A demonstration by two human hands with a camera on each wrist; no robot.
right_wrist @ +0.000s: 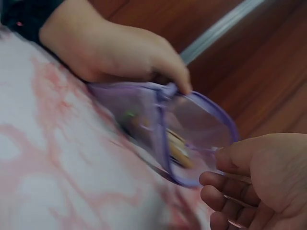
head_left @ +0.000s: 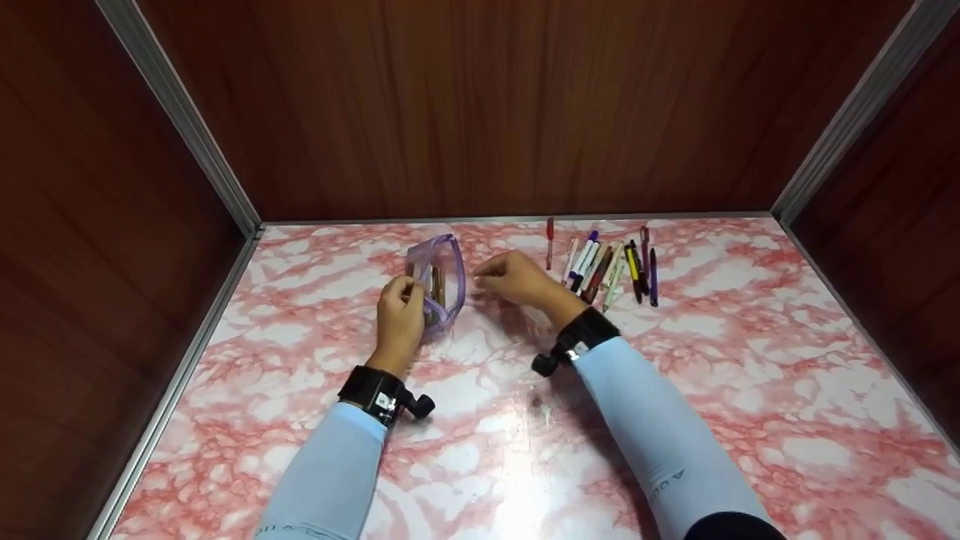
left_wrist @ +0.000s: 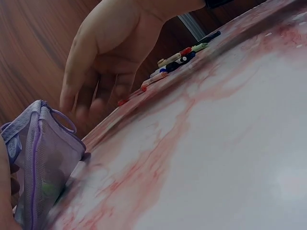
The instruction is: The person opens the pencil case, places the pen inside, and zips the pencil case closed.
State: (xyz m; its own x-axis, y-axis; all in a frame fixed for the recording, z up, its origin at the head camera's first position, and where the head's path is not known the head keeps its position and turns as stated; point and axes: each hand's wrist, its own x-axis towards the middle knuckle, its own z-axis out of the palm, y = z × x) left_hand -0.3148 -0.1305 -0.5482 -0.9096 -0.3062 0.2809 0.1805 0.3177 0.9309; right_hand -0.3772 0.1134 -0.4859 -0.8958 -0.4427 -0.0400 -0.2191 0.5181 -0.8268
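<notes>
A purple mesh pencil pouch [head_left: 456, 255] stands on the left part of the table, its zipped mouth spread wide and facing right. Several pens [right_wrist: 180, 151] lie inside, seen through the opening in the right wrist view. My left hand [head_left: 401, 311] grips the pouch's near edge between thumb and fingers. Just right of the mouth hovers my right hand [head_left: 521, 279], fingers loosely bent, with nothing visible between them. In the left wrist view a small gap separates that hand [left_wrist: 112, 43] from the pouch [left_wrist: 55, 163].
Right of my right hand lies a loose group of pens and markers [head_left: 600, 266], with a red pen [head_left: 550, 244] slightly apart and a purple pen [head_left: 654, 277] at the right end. Brown wood panels [head_left: 480, 112] wall the marbled table [head_left: 465, 450] at the back and sides.
</notes>
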